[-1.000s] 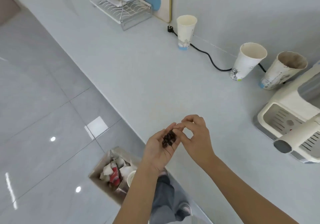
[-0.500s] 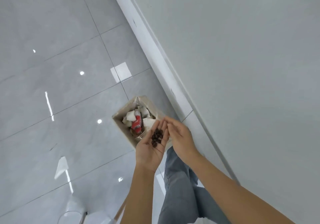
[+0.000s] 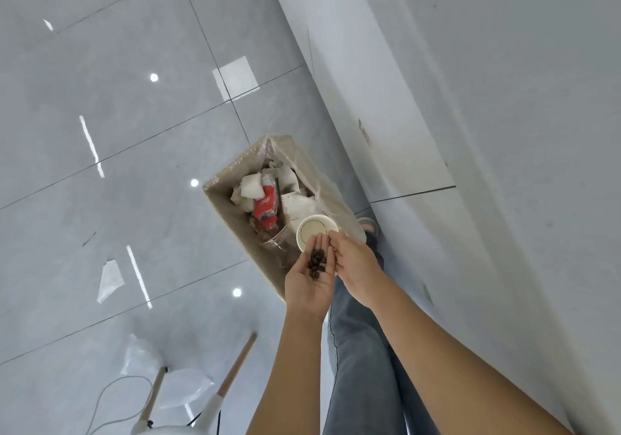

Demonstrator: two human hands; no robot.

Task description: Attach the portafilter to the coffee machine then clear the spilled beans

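Note:
Several dark coffee beans (image 3: 316, 263) lie in the cupped palm of my left hand (image 3: 311, 280), held palm up over the near end of a cardboard waste box (image 3: 224, 182) on the floor. My right hand (image 3: 354, 266) rests against the left hand's edge, fingers loosely together, holding nothing that I can see. The box is lined with clear plastic and holds crumpled paper, a red carton (image 3: 265, 204) and a white paper cup (image 3: 316, 231). The coffee machine and portafilter are out of view.
The grey counter (image 3: 504, 98) runs along the right, its white front panel (image 3: 386, 115) beside the box. Glossy grey floor tiles fill the left. A white stool with wooden legs (image 3: 235, 364) and a cable sit at the lower left. My trouser leg and a shoe (image 3: 369, 226) are under my arms.
The view swung from the counter top down to the floor. Both hands moved off the counter and out over the waste box, beans still in the left palm.

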